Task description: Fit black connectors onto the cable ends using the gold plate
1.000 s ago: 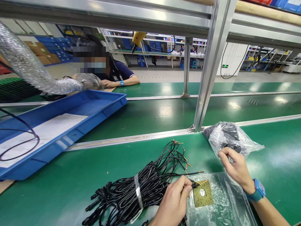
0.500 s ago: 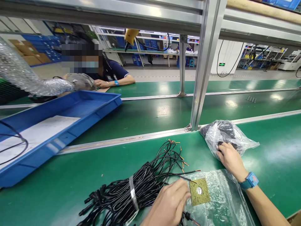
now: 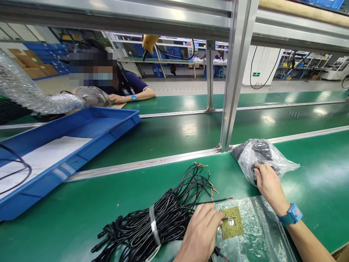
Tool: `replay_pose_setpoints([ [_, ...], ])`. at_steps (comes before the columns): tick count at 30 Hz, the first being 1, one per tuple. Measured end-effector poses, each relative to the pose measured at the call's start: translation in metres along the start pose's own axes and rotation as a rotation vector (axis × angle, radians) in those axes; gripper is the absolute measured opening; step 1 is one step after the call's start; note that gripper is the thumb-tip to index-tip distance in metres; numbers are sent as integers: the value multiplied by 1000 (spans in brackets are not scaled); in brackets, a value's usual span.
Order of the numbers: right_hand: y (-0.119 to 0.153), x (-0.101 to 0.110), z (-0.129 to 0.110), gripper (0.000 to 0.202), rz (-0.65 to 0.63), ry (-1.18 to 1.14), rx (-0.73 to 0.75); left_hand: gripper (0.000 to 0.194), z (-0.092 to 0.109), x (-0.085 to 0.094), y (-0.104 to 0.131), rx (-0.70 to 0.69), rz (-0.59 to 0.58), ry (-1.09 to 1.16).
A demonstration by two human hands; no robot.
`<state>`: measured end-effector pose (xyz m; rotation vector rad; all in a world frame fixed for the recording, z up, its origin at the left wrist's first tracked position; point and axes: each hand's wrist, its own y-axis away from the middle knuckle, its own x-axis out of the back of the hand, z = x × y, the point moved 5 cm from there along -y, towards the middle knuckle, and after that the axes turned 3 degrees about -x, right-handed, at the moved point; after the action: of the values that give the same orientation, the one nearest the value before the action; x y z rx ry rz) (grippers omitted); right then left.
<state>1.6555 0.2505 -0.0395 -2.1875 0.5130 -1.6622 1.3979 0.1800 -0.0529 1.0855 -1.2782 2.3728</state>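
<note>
My left hand [image 3: 201, 229] is closed around a black cable, and the cable's bare wire ends [image 3: 231, 218] stick out past the fingertips above a yellow-green sponge [image 3: 237, 229] with a round hole. That square sponge lies on a clear plastic bag [image 3: 253, 233]. Beside the same hand, a bundle of black cables [image 3: 166, 211] is tied with a pale band; loose wire ends fan out at its top. My right hand [image 3: 268, 182] pinches at the mouth of a clear bag of black parts [image 3: 253, 151]. Something dark shows under those fingertips, too hidden to name.
On the left a blue tray [image 3: 111, 133] holds white paper [image 3: 46, 156]. A metal post [image 3: 236, 80] rises behind the bench's edge rail. Across the green surface a co-worker's arm [image 3: 141, 95] rests near a foil duct [image 3: 40, 91]. A yellow tool [image 3: 149, 43] hangs overhead.
My left hand has moved slightly right, bringing the held wire ends over the sponge's hole. My right hand has drawn slightly back in the bag's mouth, its fingers now pinched.
</note>
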Motion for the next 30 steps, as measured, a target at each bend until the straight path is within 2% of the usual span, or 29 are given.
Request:
replay_pose_setpoints([
  [2,2,13,-8,23,80,-114,33,24,-1,0,1,20,-2,-4],
  [4,6,21,-21,22,65,-236,88,25,-3,-5,4,45,-36,-12],
  [9,28,17,-69,21,-255,-512,381,23,-10,-19,11,93,-95,-52],
  [12,41,9,-85,27,-353,-526,494,24,-12,-25,14,100,-164,-97],
  [18,50,-1,-94,29,-523,-606,603,29,-17,-31,17,109,-212,-75],
  [21,55,-3,-100,30,-590,-546,676,30,-20,-34,19,102,-224,-76],
  [26,57,-3,-103,32,-616,-447,691,26,-14,-29,17,63,-246,-185],
  [30,56,-1,-101,30,-613,-452,689,25,-8,-20,14,97,-229,-359],
])
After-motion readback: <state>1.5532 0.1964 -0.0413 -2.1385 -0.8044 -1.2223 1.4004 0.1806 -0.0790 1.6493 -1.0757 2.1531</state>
